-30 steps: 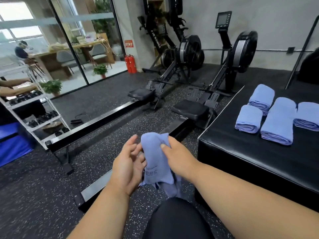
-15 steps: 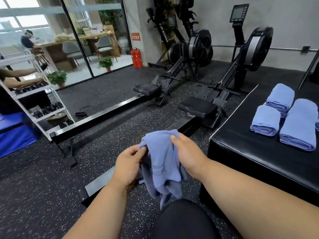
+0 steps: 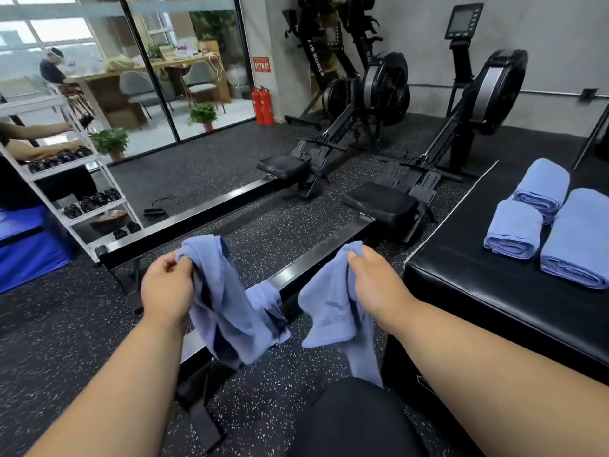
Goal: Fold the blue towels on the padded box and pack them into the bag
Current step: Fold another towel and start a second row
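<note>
A blue towel (image 3: 250, 311) is hanging over the floor (image 3: 82, 324), its ends gripped by the left hand (image 3: 166, 288) and right hand (image 3: 375, 285). Three folded towels (image 3: 540, 219) are lying on the padded box (image 3: 461, 285), near rowing machines (image 3: 379, 127).

Bright daylight pours through the glass wall (image 3: 131, 61), slightly blown out; wide-angle bending shows at the edges, focus soft.

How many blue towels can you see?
4. One unfolded blue cloth towel hangs between both hands; three rolled blue towels lie on the black padded box: back, front left, right. More may lie beyond the right edge.
</note>
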The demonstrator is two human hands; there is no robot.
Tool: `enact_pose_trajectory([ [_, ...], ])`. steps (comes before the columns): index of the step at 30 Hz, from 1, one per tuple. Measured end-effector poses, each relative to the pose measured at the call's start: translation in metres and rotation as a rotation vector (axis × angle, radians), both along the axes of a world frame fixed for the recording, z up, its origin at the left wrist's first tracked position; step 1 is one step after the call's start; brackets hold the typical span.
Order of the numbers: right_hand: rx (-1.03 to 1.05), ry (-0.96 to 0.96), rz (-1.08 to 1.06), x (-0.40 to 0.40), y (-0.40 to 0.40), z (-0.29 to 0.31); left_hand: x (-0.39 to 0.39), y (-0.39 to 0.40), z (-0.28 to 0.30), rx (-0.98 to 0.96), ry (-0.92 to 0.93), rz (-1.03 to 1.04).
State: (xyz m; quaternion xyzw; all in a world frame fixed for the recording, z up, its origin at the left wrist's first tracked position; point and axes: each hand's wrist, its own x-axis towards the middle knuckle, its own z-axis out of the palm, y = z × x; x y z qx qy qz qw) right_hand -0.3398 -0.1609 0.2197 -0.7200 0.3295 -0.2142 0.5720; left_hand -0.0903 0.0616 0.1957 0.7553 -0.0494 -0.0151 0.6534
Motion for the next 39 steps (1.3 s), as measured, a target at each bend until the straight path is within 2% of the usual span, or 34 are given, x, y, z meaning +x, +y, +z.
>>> enact_pose_trajectory([
  [5, -0.006, 0.069, 0.063, -0.001, -0.001, -0.008, 0.049, 0.001, 0.011, 0.249, -0.132, -0.010],
  [9, 0.023, 0.062, 0.062, 0.002, -0.004, -0.013, 0.078, 0.004, 0.003, 0.206, -0.102, 0.023],
  [12, 0.029, 0.066, 0.052, 0.004, -0.008, -0.018, 0.084, 0.009, -0.046, 0.167, 0.056, -0.001],
  [18, 0.071, 0.091, 0.076, 0.002, -0.011, -0.025, 0.070, 0.019, -0.189, 0.344, 0.512, -0.122],
  [20, 0.054, 0.108, 0.095, 0.001, -0.011, -0.029, 0.057, 0.020, -0.215, 0.338, 0.646, -0.135],
  [22, 0.049, 0.114, 0.099, 0.001, -0.010, -0.032, 0.050, 0.023, -0.229, 0.320, 0.672, -0.146],
  [26, 0.074, 0.090, 0.101, 0.001, -0.003, -0.031, 0.041, 0.028, -0.216, 0.345, 0.651, -0.086],
  [28, 0.082, 0.075, 0.107, -0.001, -0.001, -0.030, 0.025, 0.019, -0.191, 0.352, 0.599, -0.109],
  [32, 0.104, 0.029, 0.081, -0.011, -0.004, -0.020, -0.027, -0.029, -0.132, 0.170, 0.501, -0.419],
  [35, 0.143, -0.041, 0.038, -0.028, -0.007, -0.001, -0.072, -0.064, -0.101, 0.142, 0.499, -0.668],
  [39, 0.102, -0.093, -0.044, -0.063, -0.010, 0.024, -0.133, -0.099, -0.070, 0.149, 0.424, -0.860],
])
